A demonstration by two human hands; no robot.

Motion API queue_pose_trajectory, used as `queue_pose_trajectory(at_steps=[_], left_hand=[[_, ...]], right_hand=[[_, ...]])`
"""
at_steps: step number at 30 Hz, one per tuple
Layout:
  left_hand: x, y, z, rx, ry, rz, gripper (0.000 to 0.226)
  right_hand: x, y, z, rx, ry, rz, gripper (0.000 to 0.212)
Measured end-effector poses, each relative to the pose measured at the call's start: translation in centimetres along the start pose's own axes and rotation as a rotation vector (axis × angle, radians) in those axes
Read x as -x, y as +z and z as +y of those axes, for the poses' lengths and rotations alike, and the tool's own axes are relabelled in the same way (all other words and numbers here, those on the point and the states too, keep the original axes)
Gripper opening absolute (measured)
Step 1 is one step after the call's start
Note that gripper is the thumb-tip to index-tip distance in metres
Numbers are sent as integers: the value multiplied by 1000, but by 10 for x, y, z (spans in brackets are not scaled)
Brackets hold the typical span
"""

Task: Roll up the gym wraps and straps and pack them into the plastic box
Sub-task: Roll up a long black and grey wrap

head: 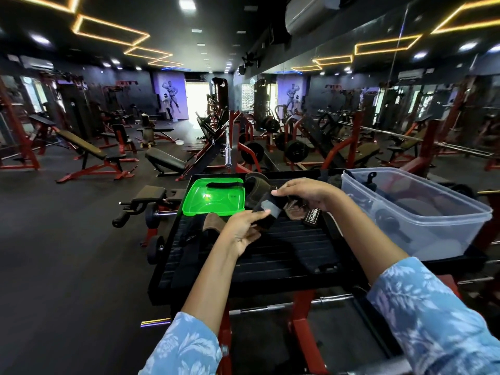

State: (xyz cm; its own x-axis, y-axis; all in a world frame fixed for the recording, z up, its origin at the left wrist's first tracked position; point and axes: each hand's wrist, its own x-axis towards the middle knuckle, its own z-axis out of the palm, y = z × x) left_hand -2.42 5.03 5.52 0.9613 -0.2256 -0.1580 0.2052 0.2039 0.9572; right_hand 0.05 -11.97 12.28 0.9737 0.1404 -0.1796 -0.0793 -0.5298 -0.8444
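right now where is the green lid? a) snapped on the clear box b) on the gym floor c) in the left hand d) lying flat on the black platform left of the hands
d: the green lid lies flat on the black platform, left of both hands, while the clear plastic box stands open at the right.

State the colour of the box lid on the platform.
Bright green lid, seen in the head view.

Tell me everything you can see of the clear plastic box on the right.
The clear plastic box is a rectangular, translucent tub with a rolled rim and rounded corners. It stands upright and open at the right edge of the black ribbed platform; its far right end seems to overhang. Dark straps and rolled wraps already lie inside, one black strap hanging against the far left wall. Neither hand touches it. A green plastic lid lies apart, to the left.
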Motion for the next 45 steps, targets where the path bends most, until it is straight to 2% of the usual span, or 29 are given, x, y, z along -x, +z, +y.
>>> queue_pose_trajectory(at_steps=[2, 6, 9, 11, 13, 15, 16, 20, 22, 26, 27, 28, 29, 30, 31, 34, 36, 40, 45], left_hand=[[-2, 12, -1, -105, 31, 35, 21], [-11, 45, -3, -247, 137, 102, 18], [-14, 76, 0, -314, 230, 89, 23], [-19, 94, 2, -324, 260, 84, 28], [-25, 105, 4, -297, 170, 24, 21], [-34, 119, 3, -267, 33, -36, 14], [-39, 123, 2, -255, 2, -36, 13], [-52, 136, 2, -249, 1, -17, 15], [-53, 147, 3, -312, 27, -34, 17], [-52, 159, -1, -440, 193, -117, 10], [-50, 157, -1, -492, 268, -142, 19], [-53, 152, -2, -571, 361, -163, 47], [-56, 150, -2, -719, 467, -147, 84], [-59, 149, -3, -882, 579, -108, 110], [-59, 151, -3, -997, 679, -76, 119], [-60, 161, -4, -1088, 927, 26, 106], [-60, 167, -3, -1110, 1021, 75, 95], [-62, 171, -5, -1101, 1107, 124, 82], [-64, 176, -10, -1113, 1195, 183, 79]], right_hand=[[0, -7, -1, 33, -27, 24, 52], [7, -30, -2, 84, -68, 38, 33], [15, -58, -2, 172, -90, 69, 31], [17, -79, 2, 113, -112, 105, 27], [15, -99, 6, -61, -194, 241, 25], [18, -122, 16, -54, -298, 427, 36], [22, -129, 22, 34, -332, 438, 45], [37, -125, 55, 459, -407, 41, 98], [33, -121, 71, 605, -494, 43, 110], [28, -129, 92, 637, -639, 210, 98], [28, -133, 95, 612, -681, 232, 94], [29, -137, 99, 572, -723, 242, 92], [30, -141, 103, 521, -756, 239, 90], [31, -143, 105, 479, -782, 235, 89], [32, -144, 108, 454, -801, 234, 89], [30, -145, 112, 453, -816, 256, 90], [30, -146, 114, 467, -825, 260, 91], [29, -151, 116, 524, -867, 289, 90], [28, -154, 119, 693, -957, 377, 87]])
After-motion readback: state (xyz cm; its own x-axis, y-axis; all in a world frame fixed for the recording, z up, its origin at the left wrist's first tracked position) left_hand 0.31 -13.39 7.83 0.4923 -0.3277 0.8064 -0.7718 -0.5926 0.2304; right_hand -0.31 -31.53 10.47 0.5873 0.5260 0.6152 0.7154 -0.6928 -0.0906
